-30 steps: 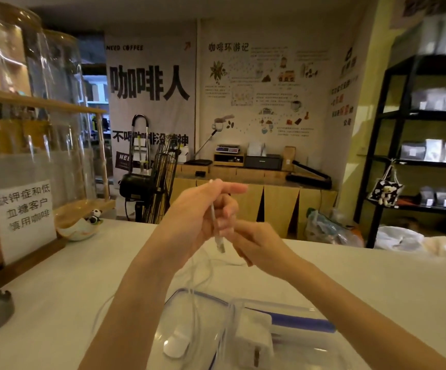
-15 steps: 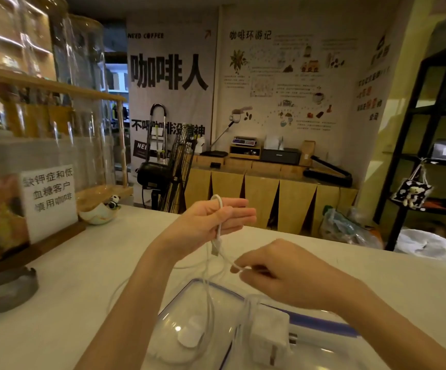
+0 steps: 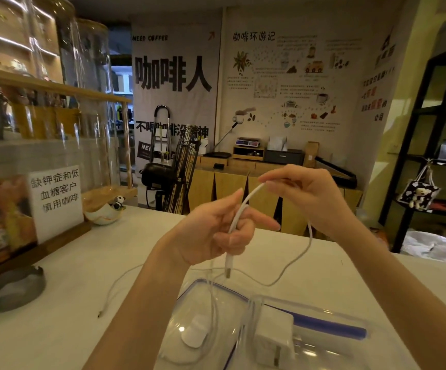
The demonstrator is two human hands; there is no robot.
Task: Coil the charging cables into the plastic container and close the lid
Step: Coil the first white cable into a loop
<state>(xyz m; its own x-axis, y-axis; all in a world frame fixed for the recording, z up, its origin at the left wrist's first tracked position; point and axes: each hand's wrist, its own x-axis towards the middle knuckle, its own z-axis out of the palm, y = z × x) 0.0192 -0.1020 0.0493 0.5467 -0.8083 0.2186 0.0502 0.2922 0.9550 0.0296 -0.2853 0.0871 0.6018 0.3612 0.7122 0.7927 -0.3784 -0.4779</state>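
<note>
A thin white charging cable (image 3: 308,241) runs between both hands above the white counter. My left hand (image 3: 213,233) grips it near its plug, which hangs down below the fist. My right hand (image 3: 304,193) pinches the cable higher up and to the right, with a loop sagging beneath it. The cable's far end lies on the counter at the left (image 3: 100,314). Below the hands sits a clear plastic container (image 3: 336,316) with a blue-edged lid (image 3: 216,292) lying beside it. A white charger block (image 3: 275,335) and a white rounded adapter (image 3: 196,335) show through the plastic.
A sign with Chinese writing (image 3: 55,198) stands on a wooden stand at the left, beside tall glass jars (image 3: 91,102). A grey metal ashtray (image 3: 16,289) and a small panda dish (image 3: 107,212) sit on the counter. Black shelving (image 3: 430,156) stands at the right.
My right hand has risen from low beside the container to above and right of the left hand, drawing the cable up into an arc. The left hand has kept hold near the plug.
</note>
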